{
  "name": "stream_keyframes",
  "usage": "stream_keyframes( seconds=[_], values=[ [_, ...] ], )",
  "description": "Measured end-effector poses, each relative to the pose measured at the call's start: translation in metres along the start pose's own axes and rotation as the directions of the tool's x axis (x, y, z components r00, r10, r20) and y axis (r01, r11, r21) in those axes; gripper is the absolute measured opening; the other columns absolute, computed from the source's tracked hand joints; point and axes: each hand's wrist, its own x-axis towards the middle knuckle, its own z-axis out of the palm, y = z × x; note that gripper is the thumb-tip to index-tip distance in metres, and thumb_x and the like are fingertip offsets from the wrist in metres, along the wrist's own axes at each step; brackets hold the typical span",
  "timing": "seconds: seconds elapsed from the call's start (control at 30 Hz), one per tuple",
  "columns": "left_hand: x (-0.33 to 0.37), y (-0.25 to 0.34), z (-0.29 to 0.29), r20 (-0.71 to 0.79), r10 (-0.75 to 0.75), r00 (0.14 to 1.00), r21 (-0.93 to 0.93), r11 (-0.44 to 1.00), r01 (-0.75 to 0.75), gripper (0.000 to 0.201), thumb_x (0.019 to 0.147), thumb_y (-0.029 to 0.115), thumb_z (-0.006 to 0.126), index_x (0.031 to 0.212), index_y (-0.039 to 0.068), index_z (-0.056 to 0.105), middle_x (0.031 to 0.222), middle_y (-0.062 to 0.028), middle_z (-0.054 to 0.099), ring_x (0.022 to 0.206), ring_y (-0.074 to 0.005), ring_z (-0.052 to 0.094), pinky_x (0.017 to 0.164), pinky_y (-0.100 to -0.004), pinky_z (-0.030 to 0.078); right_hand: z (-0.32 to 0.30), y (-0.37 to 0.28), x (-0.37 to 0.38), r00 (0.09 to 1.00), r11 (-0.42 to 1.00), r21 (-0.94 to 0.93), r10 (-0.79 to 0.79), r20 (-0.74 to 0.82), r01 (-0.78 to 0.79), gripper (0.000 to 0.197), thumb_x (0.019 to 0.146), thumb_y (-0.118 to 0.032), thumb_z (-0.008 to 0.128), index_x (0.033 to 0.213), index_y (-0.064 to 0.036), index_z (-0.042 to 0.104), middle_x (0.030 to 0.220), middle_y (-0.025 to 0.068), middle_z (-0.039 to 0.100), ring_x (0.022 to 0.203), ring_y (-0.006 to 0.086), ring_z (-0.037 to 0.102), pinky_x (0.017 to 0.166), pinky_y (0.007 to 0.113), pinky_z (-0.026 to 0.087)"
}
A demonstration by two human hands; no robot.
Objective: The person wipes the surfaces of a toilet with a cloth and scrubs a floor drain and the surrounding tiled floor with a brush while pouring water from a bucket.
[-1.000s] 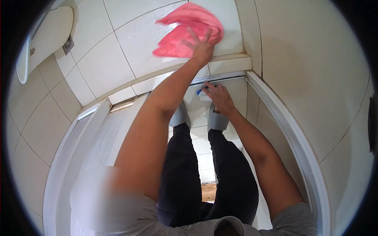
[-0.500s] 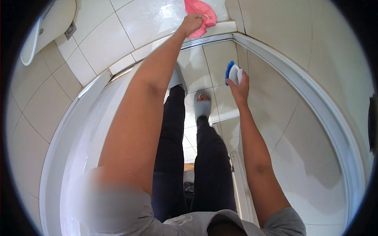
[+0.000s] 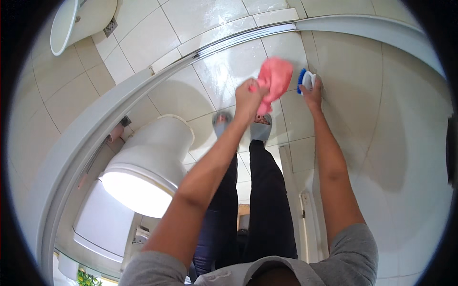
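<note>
A crumpled pink cloth point(image 3: 277, 78) is bunched in my left hand point(image 3: 250, 97), whose fingers are closed round one end of it. The cloth hangs in front of me above the tiled floor, just beyond my feet. Further right, my right hand point(image 3: 312, 97) grips a scrub brush point(image 3: 309, 81) with a white body and blue bristles. The bristles face left, toward the cloth, and a gap separates the two. My grey slippers point(image 3: 261, 128) stand on the tiles below.
A curved metal door track point(image 3: 248, 35) crosses the floor ahead and sweeps down the left. A white toilet point(image 3: 152, 148) stands to my left. At the upper left are a whitish bucket-like container point(image 3: 90, 19) and a floor drain point(image 3: 110, 27). Tiled wall point(image 3: 405, 119) rises on the right.
My left hand has drawn the cloth back from beyond the track to this side. The brush has shifted slightly right. My view has turned, and the toilet now shows. My left foot has stepped back.
</note>
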Motion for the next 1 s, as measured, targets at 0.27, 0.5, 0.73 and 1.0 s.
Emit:
stream_keyframes(
  seconds=[0.27, 0.5, 0.73, 1.0],
  values=[
    [-0.082, -0.064, -0.083, -0.332, -0.042, 0.942, -0.135, 0.991, -0.003, 0.024, 0.065, -0.01, 0.055, 0.063, 0.009, 0.041, 0.067, -0.0002, 0.046, 0.061, -0.0081, 0.045, 0.054, -0.0206, 0.038, 0.146, -0.019, 0.001, 0.885, 0.927, -0.365, -0.092, -0.456, -0.092, 0.071, 0.077, -0.029, 0.061, 0.13, 0.0051, 0.029, 0.13, 0.0205, 0.038, 0.12, 0.0346, 0.037, 0.102, 0.041, 0.029],
    [-0.099, -0.075, -0.111, -0.525, -0.013, 0.851, -0.211, 0.971, -0.116, 0.027, 0.067, -0.01, 0.057, 0.064, 0.01, 0.039, 0.069, 0.0004, 0.044, 0.066, -0.0092, 0.045, 0.063, -0.0211, 0.04, 0.326, -0.184, -0.125, 0.882, 0.864, -0.197, -0.428, 0.197, 0.463, 0.04, 0.072, -0.017, 0.056, 0.108, -0.0015, 0.047, 0.094, 0.0155, 0.049, 0.09, 0.0276, 0.053, 0.074, 0.038, 0.048],
    [-0.135, -0.089, -0.133, -0.533, -0.059, 0.844, -0.354, 0.922, -0.159, 0.027, 0.066, -0.012, 0.055, 0.068, 0.008, 0.038, 0.073, 0.0005, 0.041, 0.067, -0.0097, 0.043, 0.065, -0.0237, 0.043, 0.195, -0.01, -0.16, 0.931, 0.962, 0.018, 0.269, -0.247, -0.273, 0.075, 0.077, -0.038, 0.06, 0.129, 0.0044, 0.026, 0.135, 0.0261, 0.026, 0.121, 0.0392, 0.033, 0.101, 0.041, 0.027],
    [-0.145, -0.093, -0.138, -0.386, 0.009, 0.922, -0.231, 0.967, -0.106, 0.026, 0.065, -0.011, 0.057, 0.067, 0.008, 0.04, 0.073, 0.0011, 0.04, 0.067, -0.0093, 0.042, 0.063, -0.0219, 0.041, 0.144, 0.086, -0.161, 0.358, 0.473, 0.206, 0.832, -0.423, -0.856, 0.094, 0.076, -0.041, 0.06, 0.133, 0.0092, 0.005, 0.133, 0.0289, 0.025, 0.114, 0.0368, 0.043, 0.092, 0.043, 0.041]
  ],
)
